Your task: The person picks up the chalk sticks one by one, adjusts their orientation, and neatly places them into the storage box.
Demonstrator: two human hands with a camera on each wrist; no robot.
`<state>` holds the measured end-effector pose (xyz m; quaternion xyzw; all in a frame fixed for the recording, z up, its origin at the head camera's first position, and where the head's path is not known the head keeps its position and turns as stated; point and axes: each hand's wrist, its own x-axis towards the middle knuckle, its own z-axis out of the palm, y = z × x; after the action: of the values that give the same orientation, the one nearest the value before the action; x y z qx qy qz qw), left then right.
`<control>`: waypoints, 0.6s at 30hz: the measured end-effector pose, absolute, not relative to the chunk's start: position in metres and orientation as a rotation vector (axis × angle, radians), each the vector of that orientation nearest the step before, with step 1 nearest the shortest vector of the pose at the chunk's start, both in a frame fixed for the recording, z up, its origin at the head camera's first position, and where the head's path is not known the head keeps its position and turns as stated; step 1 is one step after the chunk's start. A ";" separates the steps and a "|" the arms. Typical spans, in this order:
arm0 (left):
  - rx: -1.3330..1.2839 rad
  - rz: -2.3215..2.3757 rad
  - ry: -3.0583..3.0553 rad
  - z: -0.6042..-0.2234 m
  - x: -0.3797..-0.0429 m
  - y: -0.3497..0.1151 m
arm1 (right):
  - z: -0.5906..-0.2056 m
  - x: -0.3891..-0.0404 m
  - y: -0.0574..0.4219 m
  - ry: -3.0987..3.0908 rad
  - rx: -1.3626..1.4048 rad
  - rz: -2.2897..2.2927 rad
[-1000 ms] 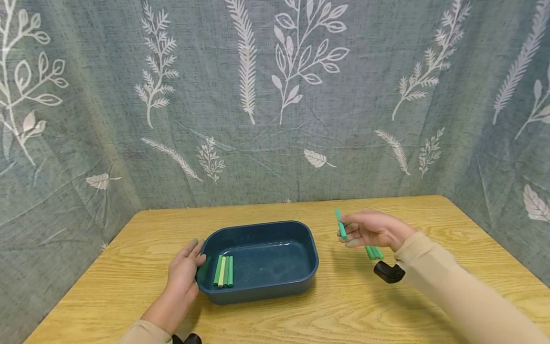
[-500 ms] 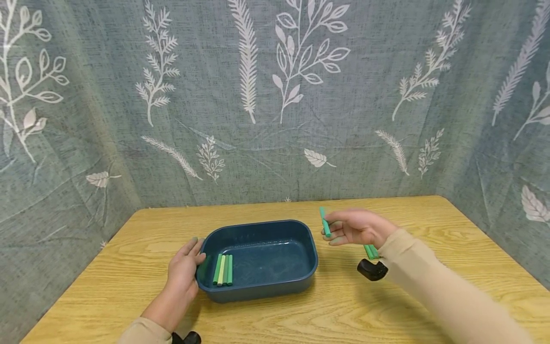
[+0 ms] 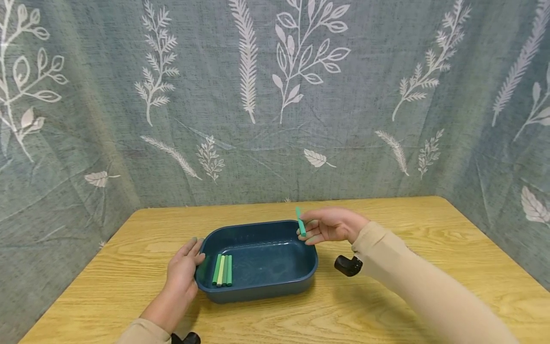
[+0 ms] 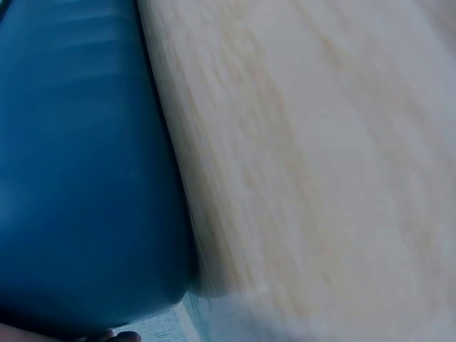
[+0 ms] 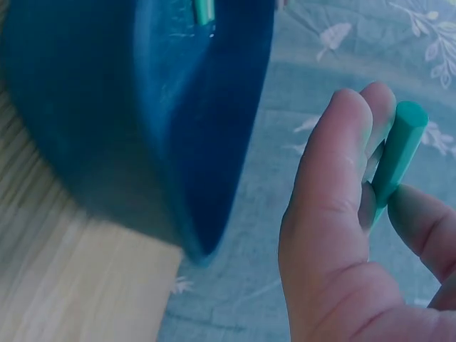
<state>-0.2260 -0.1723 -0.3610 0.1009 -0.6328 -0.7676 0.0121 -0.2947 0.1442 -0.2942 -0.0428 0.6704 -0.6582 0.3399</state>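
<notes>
A dark blue plastic basin (image 3: 258, 288) stands on the wooden table. My left hand (image 3: 182, 267) holds its left end, thumb over the rim and the other fingers reaching along the outside. In the left wrist view, the basin's outer wall (image 4: 85, 164) fills the left side, and only a bit of finger shows at the bottom. Between thumb and fingers, my right hand (image 3: 328, 224) pinches a green chalk stick (image 3: 301, 225) above the basin's far right corner. The right wrist view shows that chalk stick (image 5: 402, 146) tilted. Several chalk sticks (image 3: 222, 271), green and one pale yellow, lie side by side inside the basin's left end.
The wooden table (image 3: 386, 306) extends around the basin. A grey-green curtain (image 3: 275, 157) with white leaf prints hangs behind the table and at both sides. Black wrist-worn parts (image 3: 349, 265) stick out below the right sleeve.
My right hand has moved left with the green chalk stick, from the table's right side to above the basin's right rim. The left hand and basin stay almost in place.
</notes>
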 end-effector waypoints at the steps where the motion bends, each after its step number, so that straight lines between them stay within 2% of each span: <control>1: 0.317 -2.391 -1.974 -0.361 -0.226 -0.173 | -0.293 -0.295 0.141 1.751 -0.106 -1.702; 18: 0.297 -2.375 -1.985 -0.360 -0.223 -0.173 | -0.293 -0.302 0.079 1.825 -0.070 -1.566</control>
<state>-0.2227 -0.1728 -0.3599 0.0954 -0.6383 -0.7637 0.0163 -0.3022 0.0792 -0.2925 -0.0270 0.7077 -0.6075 0.3597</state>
